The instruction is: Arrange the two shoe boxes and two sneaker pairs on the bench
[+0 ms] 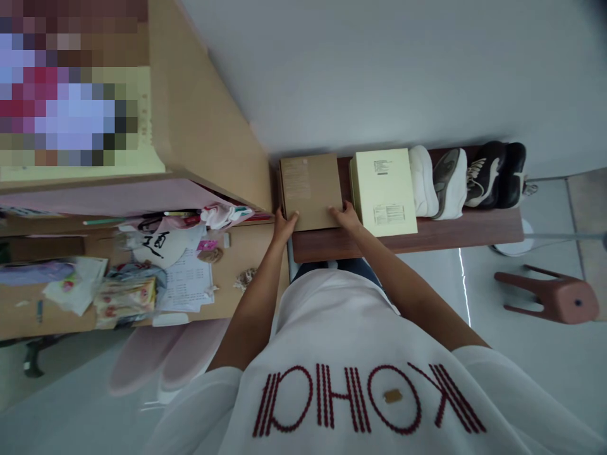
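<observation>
A brown cardboard box (312, 189) sits at the left end of a dark wooden shelf (408, 245) against the wall. My left hand (285, 226) grips its near left corner, thumb on top and fingers down the side. At the near right corner, my right hand (346, 217) holds the same box, its thumb on the lid and the other fingers along the right side. Just right of that hand stands a pale yellow box (385, 189) with printed labels, a narrow gap between the two boxes.
White shoes (423, 181), a grey-and-white shoe (450, 183) and black shoes (512, 174) line the shelf's right part. A brown stool (573, 301) stands on the floor at right. Left is a cluttered desk (237, 253) with papers, a white cap (161, 245) and a tall wooden panel (213, 107).
</observation>
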`<state>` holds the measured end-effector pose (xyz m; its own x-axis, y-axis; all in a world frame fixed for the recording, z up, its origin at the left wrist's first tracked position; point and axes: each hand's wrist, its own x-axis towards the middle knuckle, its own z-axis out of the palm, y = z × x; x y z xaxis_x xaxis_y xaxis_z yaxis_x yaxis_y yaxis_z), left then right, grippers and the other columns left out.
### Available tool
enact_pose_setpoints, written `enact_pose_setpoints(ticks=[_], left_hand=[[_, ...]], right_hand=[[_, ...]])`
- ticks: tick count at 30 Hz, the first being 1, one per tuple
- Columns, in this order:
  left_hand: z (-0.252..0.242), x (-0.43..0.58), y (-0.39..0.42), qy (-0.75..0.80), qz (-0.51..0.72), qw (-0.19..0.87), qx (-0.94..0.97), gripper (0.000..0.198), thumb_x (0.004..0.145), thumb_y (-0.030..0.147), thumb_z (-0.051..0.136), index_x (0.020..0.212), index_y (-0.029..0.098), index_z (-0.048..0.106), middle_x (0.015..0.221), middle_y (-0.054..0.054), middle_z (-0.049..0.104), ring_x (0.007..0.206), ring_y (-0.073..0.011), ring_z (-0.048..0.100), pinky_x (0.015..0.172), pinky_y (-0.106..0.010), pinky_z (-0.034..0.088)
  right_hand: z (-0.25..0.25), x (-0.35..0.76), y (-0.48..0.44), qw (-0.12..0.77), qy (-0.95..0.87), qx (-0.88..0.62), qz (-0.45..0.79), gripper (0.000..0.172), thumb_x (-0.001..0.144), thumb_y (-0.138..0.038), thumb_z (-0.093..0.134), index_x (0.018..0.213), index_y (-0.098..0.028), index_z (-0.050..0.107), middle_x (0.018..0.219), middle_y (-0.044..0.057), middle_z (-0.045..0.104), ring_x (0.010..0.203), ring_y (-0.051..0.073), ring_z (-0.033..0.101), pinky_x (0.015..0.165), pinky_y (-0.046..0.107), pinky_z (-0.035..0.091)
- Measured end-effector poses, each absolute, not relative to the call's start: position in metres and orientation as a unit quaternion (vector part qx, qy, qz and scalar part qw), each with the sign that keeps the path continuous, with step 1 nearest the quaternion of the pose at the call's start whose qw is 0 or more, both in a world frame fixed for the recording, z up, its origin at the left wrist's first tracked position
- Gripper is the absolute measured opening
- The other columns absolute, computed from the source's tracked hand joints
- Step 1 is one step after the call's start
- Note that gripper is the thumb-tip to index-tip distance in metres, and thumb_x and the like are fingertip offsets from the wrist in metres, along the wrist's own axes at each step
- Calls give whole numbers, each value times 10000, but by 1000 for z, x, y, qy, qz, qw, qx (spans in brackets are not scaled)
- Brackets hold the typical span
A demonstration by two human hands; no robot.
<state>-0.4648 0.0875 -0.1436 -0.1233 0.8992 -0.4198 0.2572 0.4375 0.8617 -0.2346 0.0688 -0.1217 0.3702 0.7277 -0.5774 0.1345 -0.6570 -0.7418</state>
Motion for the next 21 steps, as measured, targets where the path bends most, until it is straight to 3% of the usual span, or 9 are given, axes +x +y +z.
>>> enact_pose_setpoints(ticks=[7, 12, 21], left_hand=[[-152, -463, 91, 647, 352, 570, 364, 720, 782, 499, 888, 1369, 174, 626, 1406, -212, 685, 1330, -319, 659, 1206, -491, 460], [-153, -459, 92, 635, 368, 608, 302, 748, 772, 548, 882, 1382, 201, 624, 1423, -182, 689, 1360, -317, 642, 1203, -516, 470], [-142, -456, 88, 620, 376, 625, 289, 771, 768, 542, 868, 1401, 180, 617, 1462, -191, 664, 1364, -316, 642, 1194, -506, 486]], right_hand=[[-131, -235, 70, 324, -271, -730, 538, 926, 814, -495, 849, 1568, -154, 432, 1494, 207, 644, 1379, 326, 638, 1210, 559, 485], [-131, -241, 68, 340, -259, -703, 568, 805, 831, -576, 830, 1446, -136, 556, 1453, 211, 674, 1371, 327, 647, 1219, 545, 483], [-120, -241, 61, 362, -251, -695, 569, 749, 865, -552, 817, 1423, -118, 568, 1442, 219, 679, 1361, 311, 655, 1216, 532, 486]])
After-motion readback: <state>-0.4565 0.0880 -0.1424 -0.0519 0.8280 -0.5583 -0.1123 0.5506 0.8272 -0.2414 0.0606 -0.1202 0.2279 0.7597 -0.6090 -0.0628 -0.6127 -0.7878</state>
